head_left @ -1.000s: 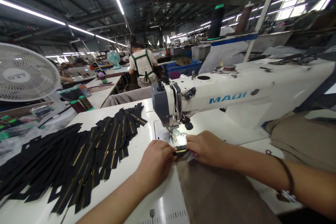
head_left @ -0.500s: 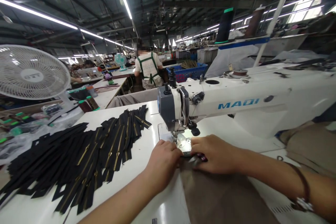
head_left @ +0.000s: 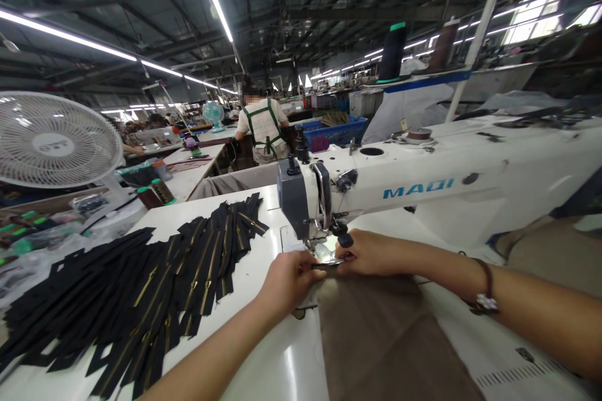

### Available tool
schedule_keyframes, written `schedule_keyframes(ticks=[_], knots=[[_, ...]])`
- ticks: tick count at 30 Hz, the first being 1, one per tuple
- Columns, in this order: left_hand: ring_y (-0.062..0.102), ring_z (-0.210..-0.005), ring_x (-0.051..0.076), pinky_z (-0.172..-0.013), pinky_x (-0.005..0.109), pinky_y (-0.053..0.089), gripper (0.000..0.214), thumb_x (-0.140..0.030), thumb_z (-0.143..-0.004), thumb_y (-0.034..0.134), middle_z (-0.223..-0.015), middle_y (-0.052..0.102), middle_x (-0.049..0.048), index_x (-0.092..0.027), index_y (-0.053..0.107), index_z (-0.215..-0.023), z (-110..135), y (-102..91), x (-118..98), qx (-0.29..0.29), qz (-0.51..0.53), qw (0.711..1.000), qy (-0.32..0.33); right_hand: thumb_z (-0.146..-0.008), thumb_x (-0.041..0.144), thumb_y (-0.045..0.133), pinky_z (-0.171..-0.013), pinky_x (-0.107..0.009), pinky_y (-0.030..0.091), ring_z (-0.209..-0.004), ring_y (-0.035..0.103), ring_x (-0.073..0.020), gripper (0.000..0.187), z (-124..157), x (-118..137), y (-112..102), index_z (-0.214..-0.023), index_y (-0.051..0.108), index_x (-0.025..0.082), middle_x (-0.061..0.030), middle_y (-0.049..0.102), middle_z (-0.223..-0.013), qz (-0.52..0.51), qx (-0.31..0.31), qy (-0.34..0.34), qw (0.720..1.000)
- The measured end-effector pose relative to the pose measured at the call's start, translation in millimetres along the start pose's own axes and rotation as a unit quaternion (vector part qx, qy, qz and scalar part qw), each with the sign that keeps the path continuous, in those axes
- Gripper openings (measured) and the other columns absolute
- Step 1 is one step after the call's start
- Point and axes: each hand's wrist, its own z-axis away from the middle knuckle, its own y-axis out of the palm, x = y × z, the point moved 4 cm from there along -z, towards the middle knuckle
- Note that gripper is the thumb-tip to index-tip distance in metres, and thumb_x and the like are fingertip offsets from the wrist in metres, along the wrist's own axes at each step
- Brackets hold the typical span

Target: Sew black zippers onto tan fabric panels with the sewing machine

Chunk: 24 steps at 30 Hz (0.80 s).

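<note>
My left hand (head_left: 288, 281) pinches the top edge of a brown fabric piece (head_left: 376, 332) just in front of the sewing machine's needle area (head_left: 324, 244). A narrow dark strip (head_left: 324, 265) runs along that edge between my two hands. My right hand (head_left: 367, 253) is closed at the same edge, to the right of the needle area. Small metal snips (head_left: 346, 258) show partly under its fingers, mostly hidden. The fabric hangs toward me over the white table. To the left lies a spread pile of black zippers (head_left: 188, 276) with brass teeth and pulls.
The white sewing machine (head_left: 470, 182) spans the right side. A white fan (head_left: 54, 144) stands at the left, near thread spools (head_left: 162, 191). More brown fabric (head_left: 555, 257) lies at far right. Beyond, a co-worker (head_left: 263, 125) sits by a blue basket (head_left: 336, 133).
Both hands have come closer together at the fabric's top edge. My right hand has shifted up and left, and more of the brown fabric lies in view. The snips are more covered.
</note>
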Motion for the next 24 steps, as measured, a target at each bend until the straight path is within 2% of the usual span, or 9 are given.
schedule_keyframes(ticks=[7,12,15,17,19,21,23,24], knots=[[0.064,-0.072,0.019,-0.066,0.027,0.046,0.013,-0.013,-0.072,0.07,-0.075,0.07,0.0021,-0.016,0.072,-0.085,2,-0.7,-2,-0.017,0.0,1.0,0.009,-0.078,0.023,0.059,-0.06,-0.025,0.032,-0.071,0.059,-0.0178,0.012,13,14,3,-0.072,0.068,0.017,-0.0057,0.068,-0.078,0.046,-0.06,0.027,0.997],[0.063,-0.071,0.018,-0.067,0.026,0.046,0.015,-0.01,-0.07,0.069,-0.074,0.069,0.0007,-0.017,0.072,-0.082,5,-0.5,-6,-0.028,-0.008,0.999,0.026,-0.077,0.023,0.06,-0.057,-0.024,0.03,-0.068,0.06,-0.0175,0.014,17,19,8,-0.068,0.069,0.019,-0.0045,0.067,-0.074,0.071,-0.095,0.036,0.992],[0.063,-0.07,0.017,-0.067,0.026,0.047,0.015,-0.008,-0.07,0.068,-0.072,0.068,-0.0003,-0.018,0.071,-0.08,3,2.3,-5,-0.047,-0.014,0.998,0.035,-0.08,0.027,0.06,-0.057,-0.024,0.031,-0.069,0.06,-0.0165,0.016,16,21,11,-0.068,0.068,0.019,-0.0034,0.067,-0.075,0.086,-0.115,0.033,0.989],[0.064,-0.07,0.017,-0.067,0.027,0.049,0.014,-0.008,-0.071,0.066,-0.071,0.068,-0.0006,-0.018,0.07,-0.08,3,1.4,-4,-0.064,-0.017,0.997,0.039,-0.08,0.023,0.058,-0.058,-0.024,0.032,-0.072,0.061,-0.0161,0.014,16,23,13,-0.07,0.067,0.019,-0.0026,0.067,-0.077,0.102,-0.126,0.021,0.987],[0.064,-0.076,0.019,-0.072,0.03,0.05,0.017,-0.008,-0.072,0.065,-0.078,0.069,0.0009,-0.018,0.067,-0.085,13,-2.9,-5,-0.087,-0.017,0.995,0.039,-0.078,0.016,0.056,-0.059,-0.024,0.032,-0.073,0.061,-0.0159,0.013,16,26,15,-0.07,0.066,0.018,-0.002,0.067,-0.078,0.124,-0.134,0.003,0.983],[0.063,-0.089,0.021,-0.08,0.034,0.05,0.023,-0.009,-0.074,0.063,-0.092,0.068,0.0047,-0.018,0.063,-0.095,33,-7.0,-7,-0.125,-0.02,0.99,0.055,-0.077,0.013,0.055,-0.06,-0.024,0.033,-0.074,0.061,-0.0157,0.012,18,27,14,-0.073,0.066,0.018,-0.0016,0.067,-0.08,0.148,-0.138,-0.019,0.979],[0.061,-0.097,0.023,-0.085,0.037,0.049,0.023,-0.011,-0.077,0.06,-0.101,0.065,0.0079,-0.018,0.06,-0.099,58,-1.8,-14,-0.153,-0.039,0.982,0.108,-0.077,0.012,0.054,-0.061,-0.024,0.034,-0.074,0.061,-0.0158,0.013,20,28,11,-0.077,0.066,0.018,-0.0023,0.068,-0.08,0.173,-0.144,-0.036,0.974],[0.061,-0.094,0.022,-0.083,0.036,0.051,0.019,-0.013,-0.08,0.057,-0.1,0.065,0.0082,-0.019,0.06,-0.098,69,6.8,-19,-0.148,-0.056,0.976,0.15,-0.078,0.012,0.053,-0.061,-0.024,0.034,-0.073,0.061,-0.0159,0.014,21,27,8,-0.078,0.066,0.018,-0.003,0.068,-0.079,0.186,-0.148,-0.042,0.97]])
